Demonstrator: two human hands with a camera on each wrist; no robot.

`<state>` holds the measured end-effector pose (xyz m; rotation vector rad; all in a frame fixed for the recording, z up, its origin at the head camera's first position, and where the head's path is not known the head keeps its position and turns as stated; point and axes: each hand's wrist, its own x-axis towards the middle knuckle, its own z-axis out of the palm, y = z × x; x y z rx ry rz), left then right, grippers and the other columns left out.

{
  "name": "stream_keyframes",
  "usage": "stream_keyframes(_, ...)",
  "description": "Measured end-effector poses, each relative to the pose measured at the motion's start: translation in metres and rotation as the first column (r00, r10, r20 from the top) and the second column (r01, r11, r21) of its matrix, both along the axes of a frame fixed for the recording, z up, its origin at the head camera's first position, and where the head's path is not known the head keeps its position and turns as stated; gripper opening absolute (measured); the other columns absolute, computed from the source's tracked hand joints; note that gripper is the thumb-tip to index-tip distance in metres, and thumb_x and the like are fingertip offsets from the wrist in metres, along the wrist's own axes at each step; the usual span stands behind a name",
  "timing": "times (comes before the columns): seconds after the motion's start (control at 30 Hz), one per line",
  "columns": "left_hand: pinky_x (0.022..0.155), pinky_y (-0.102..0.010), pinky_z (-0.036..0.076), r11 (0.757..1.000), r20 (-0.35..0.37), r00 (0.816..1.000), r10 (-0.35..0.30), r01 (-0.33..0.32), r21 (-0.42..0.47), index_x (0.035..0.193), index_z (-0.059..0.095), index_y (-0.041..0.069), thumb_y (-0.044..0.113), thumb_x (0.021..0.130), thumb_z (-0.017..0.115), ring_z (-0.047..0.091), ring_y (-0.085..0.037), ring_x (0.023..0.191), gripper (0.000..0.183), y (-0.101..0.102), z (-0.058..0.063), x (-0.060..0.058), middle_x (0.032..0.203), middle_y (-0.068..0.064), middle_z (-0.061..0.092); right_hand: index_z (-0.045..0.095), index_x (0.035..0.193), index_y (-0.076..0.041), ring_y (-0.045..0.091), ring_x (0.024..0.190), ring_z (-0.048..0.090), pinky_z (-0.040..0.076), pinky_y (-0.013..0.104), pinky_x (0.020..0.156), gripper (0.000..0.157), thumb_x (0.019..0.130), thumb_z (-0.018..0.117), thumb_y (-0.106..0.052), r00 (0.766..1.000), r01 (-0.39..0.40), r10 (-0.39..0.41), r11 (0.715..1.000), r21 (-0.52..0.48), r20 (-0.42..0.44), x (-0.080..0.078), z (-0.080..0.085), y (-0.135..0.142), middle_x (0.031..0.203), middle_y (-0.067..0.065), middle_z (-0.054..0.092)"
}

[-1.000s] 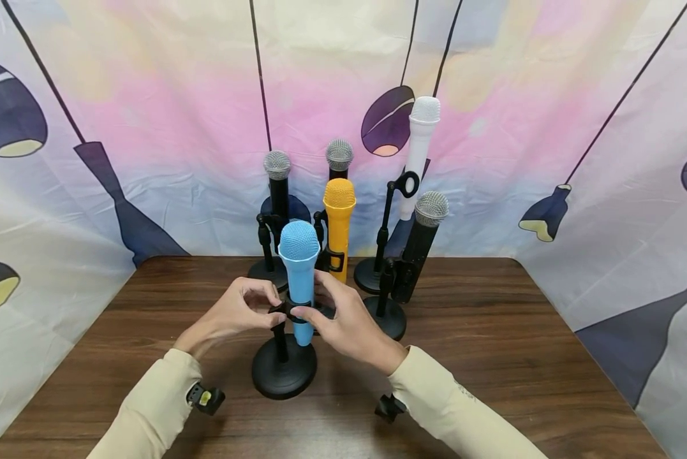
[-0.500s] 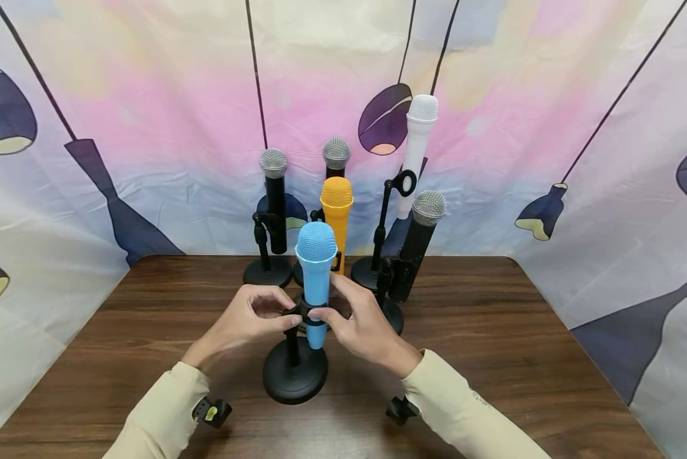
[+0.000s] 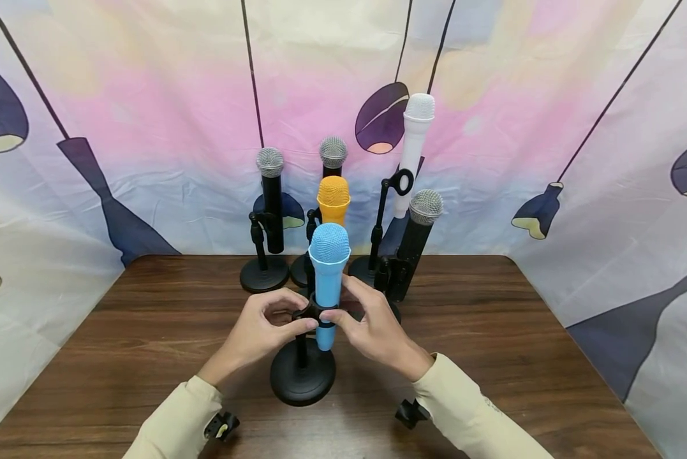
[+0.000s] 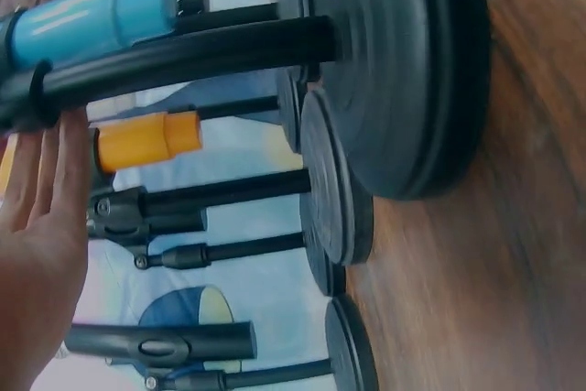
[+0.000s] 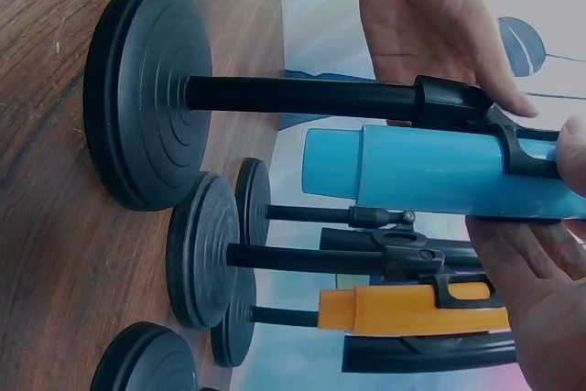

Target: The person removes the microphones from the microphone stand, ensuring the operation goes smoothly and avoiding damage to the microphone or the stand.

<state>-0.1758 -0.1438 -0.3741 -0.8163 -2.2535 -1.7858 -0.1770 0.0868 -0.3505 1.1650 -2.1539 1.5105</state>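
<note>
Your blue microphone [image 3: 328, 274] sits at the centre of the head view, just below the middle, with its long axis nearly upright, the rounded mesh head pointing to the top of the frame and leaning very slightly right, and the narrow tail pointing down at the table [image 3: 148, 357]. The black clip [image 5: 522, 153] is around its lower body, and the axis runs nearly parallel to the post of the front stand [image 3: 303, 375], whose round base rests at lower centre. Your left hand [image 3: 263, 328], left of centre, pinches the stand at the clip joint, thumb and index finger bent nearly together with a small rounded gap behind the tips. Your right hand [image 3: 377, 325], right of centre, holds the microphone at the clip, thumb across the front and the other fingers behind it, so they part only by its thickness. In the right wrist view the microphone lies sideways, tail pointing left, and its head runs out of the right edge. Behind it in the head view stand the yellow microphone [image 3: 333, 199], partly covered, 3 black microphones [image 3: 272, 210] with silver heads, and the white microphone [image 3: 413, 140] at upper right of centre, head up.
</note>
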Motion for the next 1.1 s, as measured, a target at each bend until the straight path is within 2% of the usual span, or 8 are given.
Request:
stream_keyframes(0.2, 0.076, -0.033, 0.061, 0.999, -0.085, 0.996, 0.026, -0.022, 0.043, 0.105, 0.073, 0.007, 0.001, 0.086, 0.080, 0.074, -0.016, 0.089, 0.022, 0.007, -0.001, 0.003, 0.103, -0.007, 0.074, 0.052, 0.141, 0.001, 0.021, 0.099, 0.070, 0.059, 0.035, 0.083, 0.051, 0.094, 0.071, 0.000, 1.000, -0.024, 0.024, 1.000, -0.017, 0.018, 0.001, 0.001, 0.002, 0.118, 0.012, 0.065)
stream_keyframes(0.3, 0.067, -0.033, 0.061, 0.998, -0.105, 0.994, 0.038, -0.032, 0.050, 0.109, 0.076, 0.005, 0.000, 0.085, 0.081, 0.074, -0.016, 0.080, 0.025, 0.009, -0.001, 0.004, 0.102, -0.009, 0.076, 0.053, 0.141, 0.000, 0.020, 0.098, 0.070, 0.059, 0.035, 0.083, 0.051, 0.093, 0.072, 0.000, 0.999, -0.020, 0.021, 1.000, -0.019, 0.025, 0.002, 0.002, 0.003, 0.117, 0.011, 0.065)
stream_keyframes(0.4, 0.064, -0.033, 0.060, 0.998, -0.105, 0.993, 0.045, -0.040, 0.053, 0.112, 0.077, 0.001, -0.001, 0.085, 0.081, 0.074, -0.017, 0.077, 0.028, 0.011, -0.003, 0.006, 0.105, -0.011, 0.076, 0.054, 0.140, 0.000, 0.019, 0.098, 0.070, 0.059, 0.035, 0.083, 0.050, 0.093, 0.072, -0.001, 1.000, -0.018, 0.018, 1.000, -0.019, 0.022, 0.002, 0.002, 0.005, 0.116, 0.011, 0.066)
stream_keyframes(0.5, 0.067, -0.033, 0.061, 0.997, -0.091, 0.995, 0.052, -0.047, 0.062, 0.113, 0.077, -0.001, -0.001, 0.085, 0.080, 0.075, -0.018, 0.080, 0.028, 0.012, -0.005, 0.008, 0.107, -0.013, 0.076, 0.054, 0.139, -0.001, 0.019, 0.098, 0.070, 0.059, 0.035, 0.084, 0.048, 0.094, 0.071, -0.001, 0.999, -0.019, 0.019, 1.000, -0.021, 0.028, 0.002, 0.001, 0.006, 0.116, 0.011, 0.067)
stream_keyframes(0.7, 0.074, -0.034, 0.061, 0.991, -0.036, 0.996, 0.080, -0.075, 0.109, 0.111, 0.077, -0.002, -0.001, 0.086, 0.079, 0.075, -0.017, 0.087, 0.025, 0.016, -0.009, 0.010, 0.105, -0.012, 0.076, 0.054, 0.139, -0.002, 0.019, 0.100, 0.069, 0.058, 0.036, 0.088, 0.050, 0.093, 0.073, -0.003, 0.996, -0.016, 0.017, 1.000, -0.016, 0.092, 0.003, 0.004, 0.006, 0.115, 0.009, 0.069)
stream_keyframes(0.87, 0.077, -0.035, 0.061, 0.983, -0.003, 0.998, 0.058, -0.057, 0.177, 0.113, 0.075, -0.006, -0.004, 0.087, 0.076, 0.075, -0.017, 0.090, 0.026, 0.018, -0.014, 0.010, 0.102, -0.011, 0.077, 0.051, 0.142, -0.004, 0.020, 0.102, 0.067, 0.057, 0.039, 0.089, 0.053, 0.094, 0.073, -0.005, 0.989, -0.041, 0.044, 0.999, -0.024, 0.143, 0.003, 0.008, 0.006, 0.119, 0.010, 0.067)
stream_keyframes(1.03, 0.078, -0.034, 0.060, 0.980, -0.024, 0.998, 0.055, -0.050, 0.192, 0.115, 0.074, -0.006, -0.005, 0.088, 0.075, 0.075, -0.017, 0.091, 0.027, 0.019, -0.016, 0.010, 0.103, -0.010, 0.077, 0.049, 0.144, -0.002, 0.025, 0.114, 0.065, 0.054, 0.043, 0.097, 0.053, 0.095, 0.070, -0.002, 0.983, -0.100, 0.111, 0.992, -0.077, 0.148, 0.001, 0.015, 0.005, 0.129, 0.014, 0.061)
stream_keyframes(1.1, 0.078, -0.034, 0.060, 0.982, -0.042, 0.997, 0.060, -0.052, 0.183, 0.115, 0.074, -0.004, -0.004, 0.088, 0.076, 0.075, -0.017, 0.091, 0.027, 0.018, -0.017, 0.010, 0.103, -0.010, 0.077, 0.050, 0.143, -0.001, 0.025, 0.114, 0.064, 0.053, 0.042, 0.099, 0.052, 0.095, 0.070, -0.001, 0.986, -0.101, 0.110, 0.992, -0.075, 0.126, -0.001, 0.019, 0.004, 0.130, 0.015, 0.059)
